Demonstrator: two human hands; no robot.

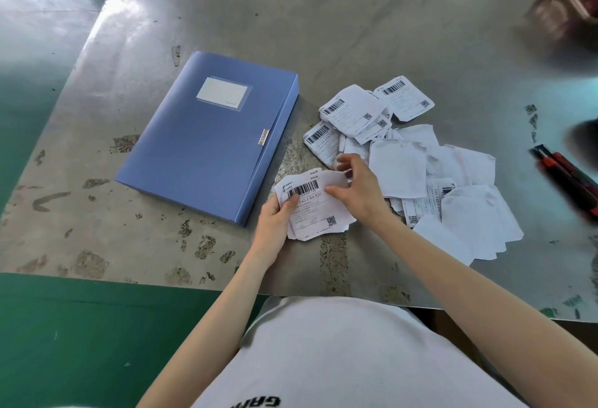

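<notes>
A small stack of labels [314, 210] is gripped by the left hand [275, 217], thumb laid over the printed barcode and fingers curled beneath. The top slip's upper edge is pinched by the right hand [356, 187], apparently to square it onto the others. The stack is held just above the bench [291, 19], near the middle of its near edge.

Only a few slips appear to have been gathered. Many more loose labels [420, 165] lie scattered toward the right edge, some face up, some face down. The blue file box [207, 136], toward the left edge, is closed with its clasp shut, so filing seems not yet begun. A utility knife [566, 178] lies at the right edge.
</notes>
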